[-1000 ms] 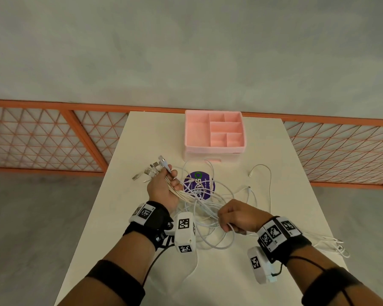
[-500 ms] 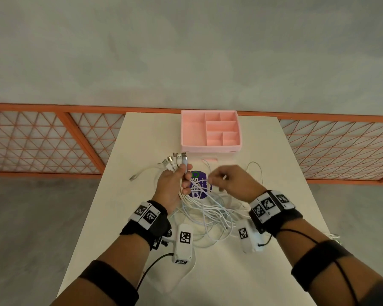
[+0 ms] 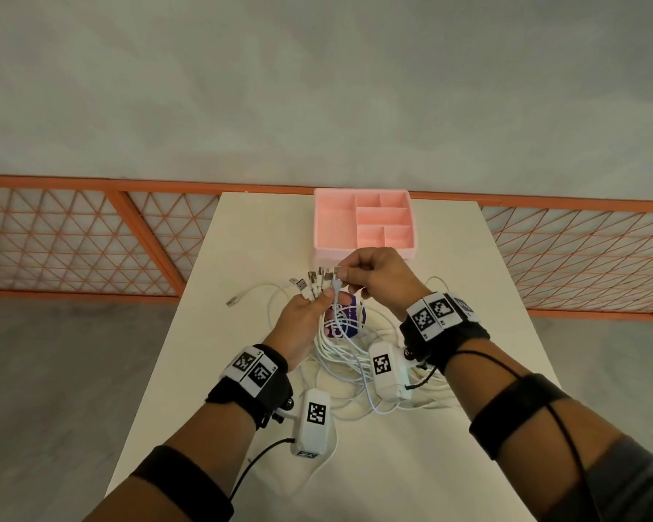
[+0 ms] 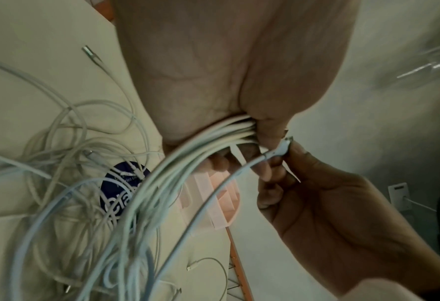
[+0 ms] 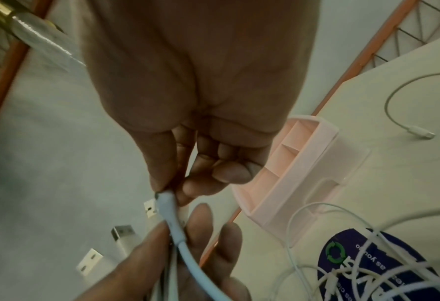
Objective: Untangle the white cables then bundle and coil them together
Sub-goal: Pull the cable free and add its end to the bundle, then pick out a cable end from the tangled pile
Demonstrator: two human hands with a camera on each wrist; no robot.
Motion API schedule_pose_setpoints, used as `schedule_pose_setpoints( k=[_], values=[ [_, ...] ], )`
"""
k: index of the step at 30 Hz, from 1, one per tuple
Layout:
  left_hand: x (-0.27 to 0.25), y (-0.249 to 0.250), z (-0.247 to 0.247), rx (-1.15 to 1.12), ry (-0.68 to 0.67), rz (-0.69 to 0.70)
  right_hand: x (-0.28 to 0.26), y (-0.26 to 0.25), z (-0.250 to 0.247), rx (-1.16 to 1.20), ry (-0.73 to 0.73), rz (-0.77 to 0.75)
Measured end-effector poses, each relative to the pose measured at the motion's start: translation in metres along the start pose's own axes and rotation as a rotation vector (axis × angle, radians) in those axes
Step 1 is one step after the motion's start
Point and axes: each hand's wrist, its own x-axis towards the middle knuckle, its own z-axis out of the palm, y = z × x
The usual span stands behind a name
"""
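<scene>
My left hand [image 3: 310, 307] grips a bundle of white cables [image 4: 213, 134] just below their USB plugs [image 3: 311, 280], which fan out above the fist. My right hand [image 3: 359, 275] pinches the plug end of one more pale cable [image 5: 166, 201] between thumb and forefinger, right beside the bundle's plugs. The rest of the cables [image 3: 355, 363] hang down into a loose tangle on the cream table [image 3: 242, 258]. One stray plug [image 3: 231, 301] lies on the table to the left.
A pink compartment tray [image 3: 330, 227] stands at the table's far edge, just beyond my hands. A round dark blue sticker [image 3: 349, 316] lies under the tangle. Another cable end [image 5: 419, 130] lies at the right. An orange lattice fence [image 3: 72, 243] runs behind the table.
My right hand has risen from the tangle near the front and brought one cable's plug end up to the plugs in my left hand. The left hand has lifted and turned slightly.
</scene>
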Motion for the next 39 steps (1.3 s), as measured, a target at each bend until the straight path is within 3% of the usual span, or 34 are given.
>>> schedule_pose_setpoints(
  k=[3, 6, 12, 18, 24, 27, 31, 35, 39],
  values=[
    [0.0, 0.002, 0.003, -0.037, 0.024, -0.003, 0.002, 0.002, 0.006, 0.039, 0.036, 0.004],
    [0.002, 0.003, 0.009, -0.257, 0.053, -0.013, -0.003, 0.008, 0.015, 0.031, 0.052, 0.019],
    [0.006, 0.004, -0.001, -0.536, 0.146, -0.034, -0.019, 0.047, 0.024, -0.08, -0.173, 0.055],
    [0.009, -0.005, -0.003, -0.597, 0.134, -0.055, -0.027, 0.064, 0.014, -0.22, -0.194, 0.083],
    [0.013, -0.005, 0.004, -0.562, 0.189, -0.012, -0.024, 0.065, 0.002, -0.348, -0.208, 0.004],
    [0.021, 0.004, -0.007, -0.616, 0.221, 0.016, -0.027, 0.071, -0.018, -0.49, -0.144, 0.005],
    [0.032, 0.021, -0.03, -0.664, 0.25, 0.041, -0.037, 0.094, -0.068, -0.533, 0.0, 0.164],
    [0.034, 0.018, -0.024, -0.59, 0.258, 0.047, -0.041, 0.104, -0.11, -0.683, 0.014, 0.285],
    [0.036, 0.011, -0.021, -0.591, 0.279, 0.036, -0.048, 0.112, -0.152, -0.789, 0.324, 0.38]
  ],
)
